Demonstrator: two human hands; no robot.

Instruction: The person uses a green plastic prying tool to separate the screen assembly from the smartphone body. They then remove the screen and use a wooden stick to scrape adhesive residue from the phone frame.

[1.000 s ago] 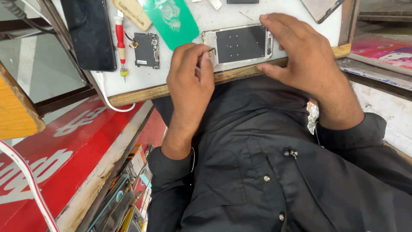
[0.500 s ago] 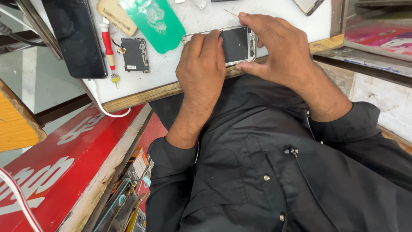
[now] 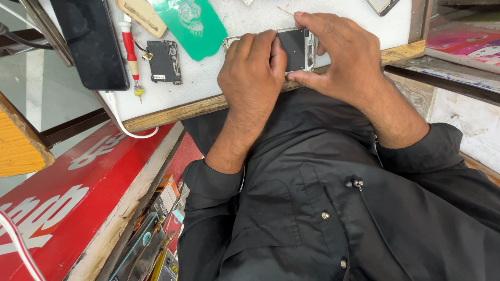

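at the near edge of the white surface (image 3: 234,83), an opened phone (image 3: 294,49) with its back removed is being held flat between both hands. the left hand (image 3: 252,75) is being laid over the phone's left half, its fingers curled down and pressed on the frame, so that end of the phone is being hidden. the right hand (image 3: 341,57) is being closed around the phone's right end, the index finger being hooked over the far edge and the thumb being pressed against the near edge. the dark inner plate of the phone is being shown between the two hands.

to the left of the hands, a small black circuit board (image 3: 164,61) is being left lying on the surface, just beside a red-handled screwdriver (image 3: 130,49). a dark phone screen (image 3: 91,41) is being rested at the far left, tilted over the surface's edge, and a white cable (image 3: 122,122) is being trailed from below it along the wooden rim. a green plastic card (image 3: 190,23) and a tan flat piece (image 3: 140,15) are being kept at the far side, well apart from the phone. the corner of another device (image 3: 380,5) is being shown at the top right. black sleeves (image 3: 312,208) are being worn on both arms, and a red board (image 3: 67,192) is being seen below the surface at the left.
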